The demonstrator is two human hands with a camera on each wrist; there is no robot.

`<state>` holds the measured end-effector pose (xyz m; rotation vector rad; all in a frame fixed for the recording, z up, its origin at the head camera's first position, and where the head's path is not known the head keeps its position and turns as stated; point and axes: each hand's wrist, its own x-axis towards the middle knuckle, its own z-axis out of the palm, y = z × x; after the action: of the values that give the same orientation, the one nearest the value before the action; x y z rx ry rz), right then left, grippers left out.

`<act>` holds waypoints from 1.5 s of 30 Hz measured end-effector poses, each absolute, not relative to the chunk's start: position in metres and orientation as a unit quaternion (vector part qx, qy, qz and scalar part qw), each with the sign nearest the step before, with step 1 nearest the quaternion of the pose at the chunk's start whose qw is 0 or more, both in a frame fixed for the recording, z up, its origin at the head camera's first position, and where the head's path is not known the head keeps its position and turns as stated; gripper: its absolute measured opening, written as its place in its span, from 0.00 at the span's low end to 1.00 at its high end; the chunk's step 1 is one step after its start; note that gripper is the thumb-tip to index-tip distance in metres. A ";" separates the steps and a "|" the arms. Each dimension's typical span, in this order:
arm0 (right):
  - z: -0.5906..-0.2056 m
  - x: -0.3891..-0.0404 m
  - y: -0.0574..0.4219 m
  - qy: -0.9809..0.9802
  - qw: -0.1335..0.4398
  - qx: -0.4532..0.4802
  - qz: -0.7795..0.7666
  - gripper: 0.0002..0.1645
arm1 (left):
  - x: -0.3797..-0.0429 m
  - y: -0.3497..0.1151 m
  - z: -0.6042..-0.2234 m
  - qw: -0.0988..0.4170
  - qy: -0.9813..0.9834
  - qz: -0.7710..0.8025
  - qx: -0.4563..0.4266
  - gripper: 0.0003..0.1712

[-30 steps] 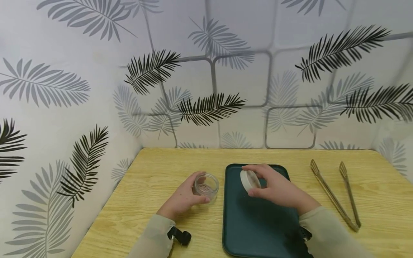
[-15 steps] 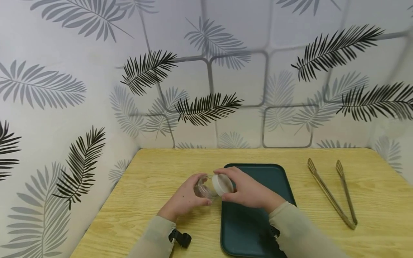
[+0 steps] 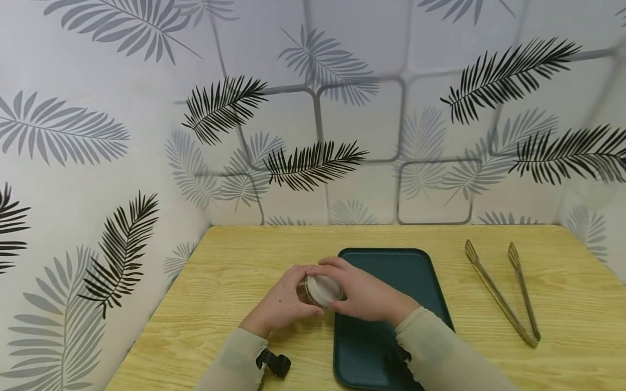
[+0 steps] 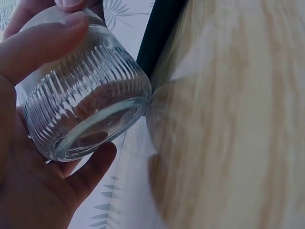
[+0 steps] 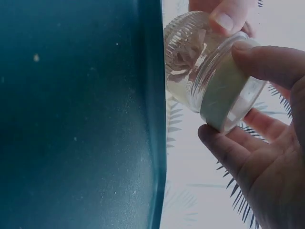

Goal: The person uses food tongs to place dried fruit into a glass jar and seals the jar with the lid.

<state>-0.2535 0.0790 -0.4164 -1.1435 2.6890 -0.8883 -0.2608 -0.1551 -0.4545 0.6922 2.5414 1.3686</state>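
A ribbed clear glass jar is gripped by my left hand, thumb on one side and fingers round the other. It tilts, its mouth toward the right hand. My right hand holds a whitish lid by its rim. In the right wrist view the lid sits right at the mouth of the jar, both thumbs close to the join. The jar's base shows in the left wrist view, low beside the wooden table.
A dark green rectangular tray lies under the right forearm, just right of the jar. Metal tongs lie spread on the table at the right. Leaf-patterned wall covering rises behind and at the left.
My right hand has moved left from over the tray, bringing the lid onto the jar's mouth. The left hand keeps its grip, and the jar has tilted toward the lid.
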 end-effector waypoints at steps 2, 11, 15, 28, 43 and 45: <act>-0.416 -0.253 0.079 0.878 0.045 -0.385 -0.283 0.42 | -0.261 -0.156 -0.456 0.092 0.851 0.462 0.232 0.50; -0.419 -0.253 0.079 0.873 0.035 -0.414 -0.255 0.42 | -0.264 -0.158 -0.459 0.138 0.813 0.510 0.243 0.50; -0.420 -0.252 0.075 0.899 0.030 -0.355 -0.254 0.43 | -0.262 -0.157 -0.457 0.118 0.829 0.493 0.236 0.49; -0.417 -0.250 0.072 0.925 0.010 -0.298 -0.234 0.49 | -0.262 -0.157 -0.455 0.090 0.850 0.460 0.240 0.52; -0.411 -0.250 0.078 0.909 0.033 -0.347 -0.228 0.45 | -0.261 -0.156 -0.454 0.121 0.829 0.489 0.245 0.48; -0.409 -0.249 0.076 0.911 0.031 -0.344 -0.225 0.45 | -0.261 -0.156 -0.454 0.122 0.832 0.484 0.242 0.49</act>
<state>-0.2485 0.0764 -0.4090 -1.0596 2.8071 -0.6932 -0.2609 -0.1563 -0.4536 0.7061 2.4292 1.4136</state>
